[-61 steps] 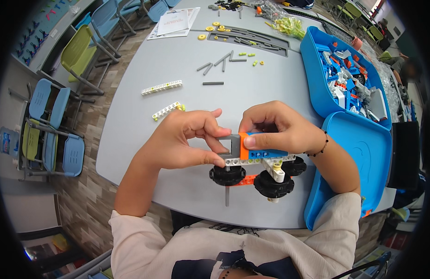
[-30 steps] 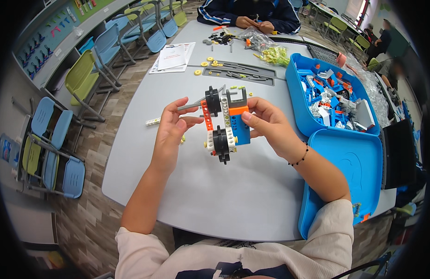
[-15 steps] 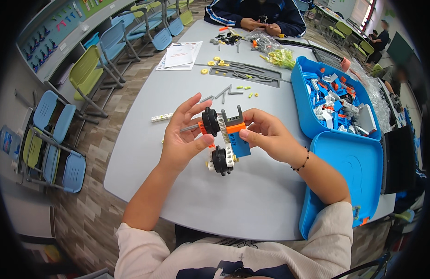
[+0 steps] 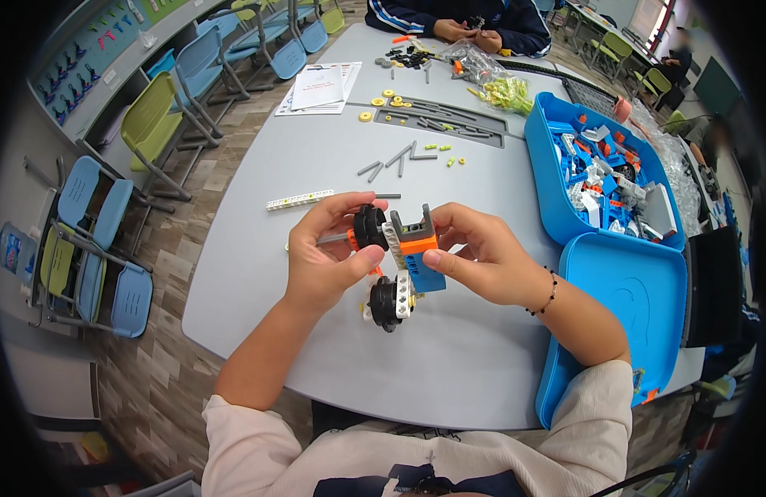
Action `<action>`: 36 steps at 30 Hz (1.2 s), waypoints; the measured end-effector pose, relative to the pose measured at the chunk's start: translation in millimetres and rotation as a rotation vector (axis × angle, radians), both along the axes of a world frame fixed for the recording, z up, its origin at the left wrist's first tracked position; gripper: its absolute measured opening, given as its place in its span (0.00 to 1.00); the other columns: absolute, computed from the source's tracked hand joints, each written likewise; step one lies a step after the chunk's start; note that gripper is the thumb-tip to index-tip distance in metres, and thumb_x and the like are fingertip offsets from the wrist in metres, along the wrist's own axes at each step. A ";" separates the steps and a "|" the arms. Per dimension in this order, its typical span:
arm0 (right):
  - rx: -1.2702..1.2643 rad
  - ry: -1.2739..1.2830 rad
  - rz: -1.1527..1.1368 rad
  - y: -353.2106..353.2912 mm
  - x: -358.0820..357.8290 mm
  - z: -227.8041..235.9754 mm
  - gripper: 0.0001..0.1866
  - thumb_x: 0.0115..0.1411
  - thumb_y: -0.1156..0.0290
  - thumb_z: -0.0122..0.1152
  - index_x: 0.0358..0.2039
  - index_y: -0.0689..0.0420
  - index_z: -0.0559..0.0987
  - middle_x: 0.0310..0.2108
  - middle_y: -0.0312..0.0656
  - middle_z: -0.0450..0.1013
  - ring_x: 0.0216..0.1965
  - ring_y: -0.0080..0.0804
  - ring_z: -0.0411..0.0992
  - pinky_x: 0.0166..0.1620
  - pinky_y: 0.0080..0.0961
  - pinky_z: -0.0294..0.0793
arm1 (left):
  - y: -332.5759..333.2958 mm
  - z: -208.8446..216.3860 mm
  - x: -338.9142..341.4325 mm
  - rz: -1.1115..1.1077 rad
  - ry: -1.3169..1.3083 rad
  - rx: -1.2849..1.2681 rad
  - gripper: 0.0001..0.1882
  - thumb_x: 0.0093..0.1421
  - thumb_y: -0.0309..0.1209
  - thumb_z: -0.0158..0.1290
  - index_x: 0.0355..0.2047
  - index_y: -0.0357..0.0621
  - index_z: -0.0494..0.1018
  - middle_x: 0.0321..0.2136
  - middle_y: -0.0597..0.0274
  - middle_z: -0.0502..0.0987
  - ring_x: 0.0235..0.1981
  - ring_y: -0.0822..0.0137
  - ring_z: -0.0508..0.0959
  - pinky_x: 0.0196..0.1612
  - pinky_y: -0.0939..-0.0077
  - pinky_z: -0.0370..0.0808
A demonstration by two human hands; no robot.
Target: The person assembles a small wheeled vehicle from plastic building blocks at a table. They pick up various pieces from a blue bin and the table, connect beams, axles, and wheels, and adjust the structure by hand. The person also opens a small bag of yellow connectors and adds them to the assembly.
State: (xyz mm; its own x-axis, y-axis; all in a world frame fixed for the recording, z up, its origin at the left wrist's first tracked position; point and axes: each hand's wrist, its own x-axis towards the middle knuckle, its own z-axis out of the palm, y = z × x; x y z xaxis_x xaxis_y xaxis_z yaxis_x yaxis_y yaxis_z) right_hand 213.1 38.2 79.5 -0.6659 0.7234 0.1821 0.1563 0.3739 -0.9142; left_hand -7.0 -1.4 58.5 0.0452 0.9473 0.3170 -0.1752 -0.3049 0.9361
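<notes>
Between my hands, above the grey table, is a building-block model (image 4: pixel 403 248) with white beams, a blue block, an orange piece and a grey forked piece on top. Two black wheels sit on its left side, an upper wheel (image 4: pixel 369 228) and a lower wheel (image 4: pixel 386 303). My left hand (image 4: pixel 326 248) is closed around the upper wheel, with a grey axle (image 4: pixel 333 238) passing between the fingers. My right hand (image 4: pixel 476 253) grips the orange and blue part, thumb on its near face. The fingertips behind the model are partly hidden.
A white beam (image 4: pixel 300 200) and loose grey axles (image 4: pixel 399 157) lie beyond my hands. At the right stands a blue box (image 4: pixel 557 211) full of parts, its lid (image 4: pixel 619 306) opened towards me. Papers (image 4: pixel 319 88) lie far left. Across the table, another person's hands (image 4: pixel 474 35) handle small pieces.
My left fingers have closed in around the upper wheel, where they were more spread before. The model has turned slightly, and its lower wheel sits a little lower and further left.
</notes>
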 end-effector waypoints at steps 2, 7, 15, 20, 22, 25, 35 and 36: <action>0.012 0.006 -0.004 -1.0 -0.9 0.1 0.17 0.58 0.64 0.61 0.42 0.62 0.72 0.35 0.42 0.73 0.32 0.26 0.74 0.31 0.22 0.79 | -0.3 -1.1 0.8 0.013 0.010 0.016 0.27 0.46 0.22 0.60 0.49 0.38 0.69 0.45 0.55 0.74 0.44 0.70 0.75 0.46 0.73 0.76; 0.043 -0.010 -0.001 -3.8 -1.8 1.3 0.16 0.58 0.65 0.60 0.42 0.62 0.72 0.35 0.42 0.73 0.32 0.27 0.74 0.31 0.23 0.79 | -1.1 -4.2 1.9 0.053 0.044 0.007 0.26 0.45 0.24 0.59 0.47 0.39 0.69 0.43 0.56 0.75 0.43 0.71 0.75 0.46 0.74 0.76; 0.073 0.002 0.004 -5.2 -2.7 2.5 0.16 0.58 0.66 0.60 0.42 0.62 0.72 0.35 0.43 0.73 0.32 0.27 0.74 0.31 0.23 0.79 | -2.6 -3.0 4.2 0.052 0.043 0.010 0.24 0.47 0.24 0.57 0.46 0.40 0.67 0.42 0.57 0.74 0.41 0.73 0.74 0.44 0.76 0.76; 0.011 -0.001 0.002 -4.0 -1.8 0.0 0.16 0.58 0.66 0.61 0.41 0.63 0.72 0.35 0.44 0.73 0.32 0.28 0.74 0.31 0.24 0.79 | -2.2 -4.6 2.3 0.026 0.030 -0.031 0.24 0.48 0.25 0.56 0.47 0.40 0.67 0.42 0.57 0.73 0.43 0.71 0.73 0.45 0.75 0.75; -0.004 -0.008 0.001 -2.8 -1.3 -1.3 0.16 0.57 0.66 0.61 0.41 0.63 0.72 0.34 0.45 0.73 0.32 0.30 0.74 0.31 0.25 0.79 | -0.7 -5.6 1.0 0.031 0.054 -0.040 0.24 0.48 0.26 0.56 0.48 0.39 0.67 0.43 0.56 0.73 0.44 0.70 0.73 0.46 0.74 0.74; -0.001 -0.012 -0.009 0.9 0.6 -2.1 0.16 0.57 0.66 0.61 0.41 0.64 0.71 0.33 0.48 0.73 0.32 0.34 0.75 0.34 0.28 0.78 | 3.0 -6.4 0.3 0.040 0.120 -0.055 0.26 0.49 0.27 0.57 0.50 0.39 0.66 0.45 0.56 0.73 0.46 0.67 0.72 0.49 0.71 0.73; -0.063 -0.105 -0.068 11.6 1.4 -10.3 0.18 0.58 0.66 0.60 0.44 0.63 0.69 0.38 0.46 0.71 0.32 0.31 0.73 0.33 0.26 0.74 | 12.4 -15.4 -0.7 -0.062 -0.172 -0.117 0.25 0.58 0.34 0.46 0.54 0.39 0.56 0.47 0.53 0.68 0.46 0.64 0.74 0.51 0.67 0.71; -0.132 -0.067 -0.076 12.4 1.3 -11.0 0.18 0.59 0.65 0.59 0.44 0.63 0.69 0.38 0.46 0.71 0.32 0.30 0.73 0.33 0.25 0.73 | 13.2 -16.5 -1.1 -0.065 -0.180 -0.137 0.23 0.59 0.34 0.46 0.53 0.39 0.57 0.46 0.53 0.68 0.46 0.63 0.74 0.50 0.68 0.71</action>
State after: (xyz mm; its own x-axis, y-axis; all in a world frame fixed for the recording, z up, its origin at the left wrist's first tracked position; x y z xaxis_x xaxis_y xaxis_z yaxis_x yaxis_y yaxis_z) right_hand 214.4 50.6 68.5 -0.6159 0.7869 0.0397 0.2414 0.2364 -0.9412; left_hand -8.1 11.8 41.9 0.0619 0.9791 0.1940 -0.3585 -0.1595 0.9198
